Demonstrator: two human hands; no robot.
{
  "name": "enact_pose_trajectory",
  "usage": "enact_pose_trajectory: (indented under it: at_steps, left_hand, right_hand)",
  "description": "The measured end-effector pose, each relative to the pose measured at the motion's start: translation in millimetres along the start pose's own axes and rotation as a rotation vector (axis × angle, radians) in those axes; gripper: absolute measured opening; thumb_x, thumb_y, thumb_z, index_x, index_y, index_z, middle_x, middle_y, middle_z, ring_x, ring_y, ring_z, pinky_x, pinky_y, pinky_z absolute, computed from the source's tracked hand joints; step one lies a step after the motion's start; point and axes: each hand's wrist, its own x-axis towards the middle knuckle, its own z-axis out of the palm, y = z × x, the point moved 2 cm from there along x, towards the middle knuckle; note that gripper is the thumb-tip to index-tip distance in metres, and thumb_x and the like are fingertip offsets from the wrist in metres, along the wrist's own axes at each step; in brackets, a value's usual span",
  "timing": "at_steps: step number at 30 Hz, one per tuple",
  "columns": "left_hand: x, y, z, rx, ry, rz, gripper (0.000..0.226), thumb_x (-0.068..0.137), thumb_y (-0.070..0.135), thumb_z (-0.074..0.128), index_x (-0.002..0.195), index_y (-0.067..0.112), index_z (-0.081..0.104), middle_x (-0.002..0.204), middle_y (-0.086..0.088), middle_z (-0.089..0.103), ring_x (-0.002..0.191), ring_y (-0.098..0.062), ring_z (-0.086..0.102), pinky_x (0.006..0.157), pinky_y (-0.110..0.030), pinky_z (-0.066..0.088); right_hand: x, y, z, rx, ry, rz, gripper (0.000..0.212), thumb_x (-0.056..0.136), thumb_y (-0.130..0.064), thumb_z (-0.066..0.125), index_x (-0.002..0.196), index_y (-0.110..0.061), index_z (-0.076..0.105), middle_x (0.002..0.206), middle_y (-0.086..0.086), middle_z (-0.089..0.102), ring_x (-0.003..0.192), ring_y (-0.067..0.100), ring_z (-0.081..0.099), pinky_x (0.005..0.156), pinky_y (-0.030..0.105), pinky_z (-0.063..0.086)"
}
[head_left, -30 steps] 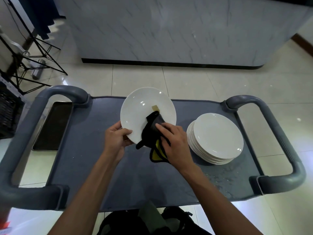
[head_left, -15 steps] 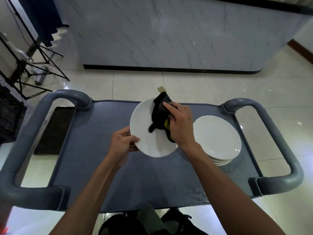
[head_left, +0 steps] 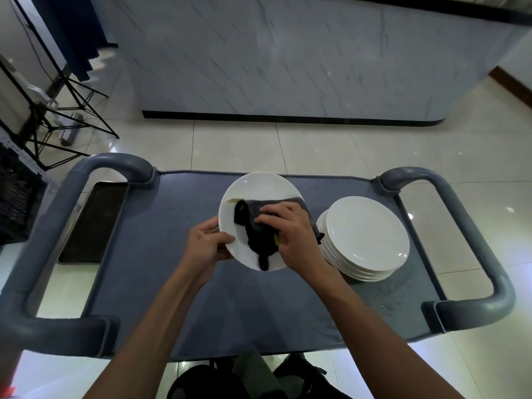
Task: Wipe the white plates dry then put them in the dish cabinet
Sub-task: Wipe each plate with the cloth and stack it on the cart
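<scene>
A white plate (head_left: 259, 187) is held above the grey cart top (head_left: 178, 226). My left hand (head_left: 205, 243) grips its near-left rim, thumb on the face. My right hand (head_left: 290, 234) presses a dark grey cloth (head_left: 253, 226) with a yellow edge flat against the plate's face. A stack of several white plates (head_left: 365, 234) rests on the cart to the right, just beside my right hand. No dish cabinet is in view.
The cart has thick grey handles at left (head_left: 34, 254) and right (head_left: 472, 234). A dark tray (head_left: 92, 223) lies on a lower level at the left. A marble-faced counter (head_left: 288, 59) stands ahead across tiled floor. Black tripod legs (head_left: 72, 110) stand far left. Water drops mark the cart's near right.
The cloth and my right hand slid from the plate's upper edge down to its middle and spread out flat. The plate tilted flatter toward me.
</scene>
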Motion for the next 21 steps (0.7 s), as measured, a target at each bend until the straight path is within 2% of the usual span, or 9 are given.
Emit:
enact_pose_trajectory:
  at_steps: [6, 9, 12, 14, 18, 21]
  left_hand:
    - [1, 0, 5, 0.046, -0.052, -0.013, 0.045, 0.079, -0.015, 0.053, 0.106, 0.014, 0.076, 0.098, -0.019, 0.074, 0.079, -0.033, 0.069, 0.074, -0.054, 0.057]
    - [2, 3, 10, 0.072, -0.094, -0.017, 0.045, 0.078, -0.017, 0.053, 0.105, 0.010, 0.076, 0.094, -0.019, 0.074, 0.078, -0.036, 0.069, 0.071, -0.054, 0.059]
    - [1, 3, 13, 0.094, -0.139, -0.017, 0.046, 0.075, -0.015, 0.054, 0.100, 0.015, 0.078, 0.094, -0.020, 0.074, 0.078, -0.037, 0.070, 0.067, -0.050, 0.061]
    - [-1, 1, 13, 0.096, -0.155, -0.022, 0.043, 0.071, -0.011, 0.058, 0.099, 0.015, 0.079, 0.095, -0.019, 0.075, 0.080, -0.036, 0.070, 0.068, -0.049, 0.060]
    - [-3, -3, 10, 0.037, -0.110, -0.032, 0.044, 0.067, -0.002, 0.062, 0.107, 0.013, 0.076, 0.097, -0.016, 0.074, 0.079, -0.031, 0.068, 0.067, -0.046, 0.059]
    - [-3, -2, 6, 0.002, -0.049, -0.013, 0.043, 0.078, -0.012, 0.055, 0.110, 0.009, 0.073, 0.096, -0.016, 0.074, 0.080, -0.031, 0.067, 0.065, -0.044, 0.058]
  right_hand:
    - [-13, -2, -4, 0.004, -0.004, -0.011, 0.040, 0.085, 0.006, 0.062, 0.118, -0.012, 0.075, 0.126, 0.007, 0.068, 0.111, 0.035, 0.059, 0.092, 0.055, 0.047]
    - [-3, -4, -2, -0.030, -0.005, -0.028, 0.038, 0.089, -0.006, 0.057, 0.124, -0.014, 0.072, 0.129, 0.007, 0.067, 0.110, 0.036, 0.058, 0.091, 0.054, 0.047]
    - [10, -6, -2, -0.063, 0.016, -0.022, 0.040, 0.092, -0.016, 0.052, 0.129, -0.017, 0.069, 0.132, 0.006, 0.065, 0.112, 0.034, 0.057, 0.092, 0.052, 0.046]
    - [21, -3, -4, -0.084, 0.058, 0.010, 0.041, 0.092, -0.015, 0.054, 0.130, -0.017, 0.067, 0.132, 0.006, 0.064, 0.115, 0.032, 0.057, 0.094, 0.051, 0.045]
    - [44, 6, -12, -0.044, 0.179, 0.157, 0.043, 0.092, 0.001, 0.058, 0.130, -0.014, 0.067, 0.127, 0.006, 0.065, 0.112, 0.032, 0.056, 0.095, 0.049, 0.045]
    - [50, 15, -19, -0.039, 0.194, 0.246, 0.042, 0.094, 0.000, 0.057, 0.133, -0.014, 0.064, 0.128, 0.005, 0.065, 0.115, 0.029, 0.052, 0.099, 0.045, 0.043]
